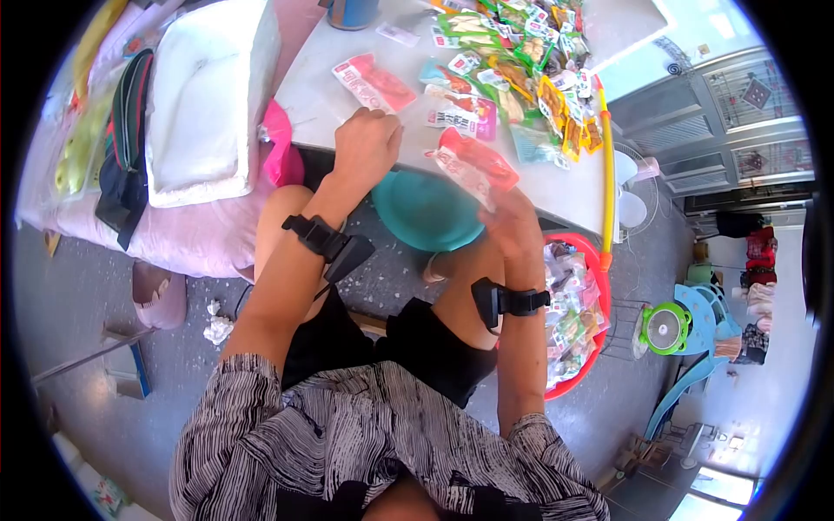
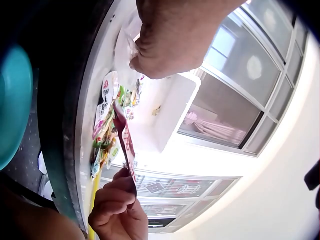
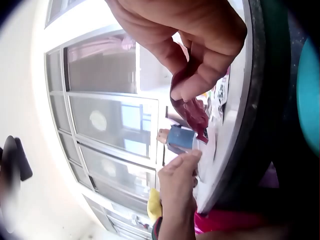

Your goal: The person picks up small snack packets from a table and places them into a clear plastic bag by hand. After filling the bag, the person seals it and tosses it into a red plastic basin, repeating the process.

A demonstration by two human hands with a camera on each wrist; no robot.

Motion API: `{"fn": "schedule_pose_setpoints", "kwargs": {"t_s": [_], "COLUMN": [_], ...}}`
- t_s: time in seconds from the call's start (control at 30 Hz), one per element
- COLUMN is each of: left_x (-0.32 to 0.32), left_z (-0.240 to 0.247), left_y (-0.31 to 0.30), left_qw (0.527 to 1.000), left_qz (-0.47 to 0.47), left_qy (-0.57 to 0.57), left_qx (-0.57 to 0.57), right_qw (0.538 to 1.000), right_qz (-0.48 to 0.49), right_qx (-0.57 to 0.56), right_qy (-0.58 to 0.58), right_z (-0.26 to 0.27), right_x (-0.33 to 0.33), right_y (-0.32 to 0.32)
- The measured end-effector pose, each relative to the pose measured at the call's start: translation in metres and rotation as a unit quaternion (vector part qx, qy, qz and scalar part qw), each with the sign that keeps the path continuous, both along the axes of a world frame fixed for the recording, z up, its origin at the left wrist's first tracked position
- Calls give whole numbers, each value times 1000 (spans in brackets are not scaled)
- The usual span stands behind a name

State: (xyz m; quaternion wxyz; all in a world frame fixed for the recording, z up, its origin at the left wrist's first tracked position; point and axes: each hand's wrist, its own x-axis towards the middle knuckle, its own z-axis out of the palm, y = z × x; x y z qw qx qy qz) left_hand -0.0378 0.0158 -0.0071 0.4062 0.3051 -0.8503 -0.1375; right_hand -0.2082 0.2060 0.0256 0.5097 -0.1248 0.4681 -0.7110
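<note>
My right hand (image 1: 516, 227) pinches a red-and-clear snack packet (image 1: 469, 165) by one end, above the table's front edge. From the side, the left wrist view shows this packet (image 2: 125, 135) upright between thumb and fingers. My left hand (image 1: 365, 149) is at the table edge with its fingers curled. A similar red packet (image 1: 373, 82) lies just beyond it. In the left wrist view, pale clear plastic (image 2: 129, 46) shows at the left fingertips, which are partly hidden. Several colourful packets (image 1: 465, 95) lie between the hands and the big pile.
A heap of snack packets (image 1: 530, 43) covers the table's back right, beside a yellow tube (image 1: 606, 174). Below are a teal basin (image 1: 421, 213) and a red tub (image 1: 599, 334) filled with packets. A white foam box (image 1: 208, 104) stands at left. A blue container (image 1: 352, 12) is at the back.
</note>
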Motion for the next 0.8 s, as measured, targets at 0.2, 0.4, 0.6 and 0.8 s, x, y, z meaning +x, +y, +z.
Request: {"fn": "schedule_pose_setpoints", "kwargs": {"t_s": [0.2, 0.4, 0.6, 0.8], "left_x": [-1, -2, -5, -2], "left_z": [1, 6, 9, 11], "left_y": [2, 7, 12, 13], "left_qw": [1000, 1000, 996, 997], "left_qz": [-1, -4, -19, -25], "left_qy": [27, -1, 69, 73], "left_qx": [2, -28, -44, -10], "right_qw": [999, 999, 782, 959], "right_qz": [28, 40, 179, 205], "right_qx": [13, 20, 64, 18], "right_qy": [36, 19, 593, 195], "right_z": [-12, -27, -34, -7], "right_x": [22, 22, 15, 39], "right_y": [-27, -49, -86, -118]}}
